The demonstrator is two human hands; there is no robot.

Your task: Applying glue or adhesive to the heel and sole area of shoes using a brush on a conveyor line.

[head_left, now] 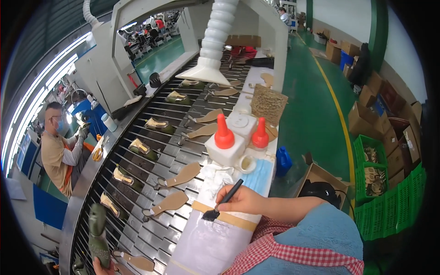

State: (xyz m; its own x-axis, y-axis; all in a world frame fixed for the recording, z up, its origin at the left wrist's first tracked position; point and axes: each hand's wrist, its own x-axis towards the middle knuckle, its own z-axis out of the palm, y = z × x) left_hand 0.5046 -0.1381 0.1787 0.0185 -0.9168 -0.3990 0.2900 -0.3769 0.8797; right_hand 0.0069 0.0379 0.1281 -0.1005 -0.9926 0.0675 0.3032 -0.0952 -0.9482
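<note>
My right hand (245, 200) grips a black brush (223, 201), whose bristle tip touches a tan tape strip (229, 216) on the white-covered work ledge (206, 243). At the bottom edge my left hand (104, 266) holds a dark green shoe last (98, 236) upright over the conveyor (151, 151). A tan sole (170, 203) on a holder lies on the slats between the two hands.
Two white bottles with red caps (224, 137) and a small white cup (247, 163) stand on the ledge beyond my right hand. Several soles and shoe uppers ride the conveyor. A masked person (57, 151) works at left. Green crates (389, 201) and cardboard boxes fill the right.
</note>
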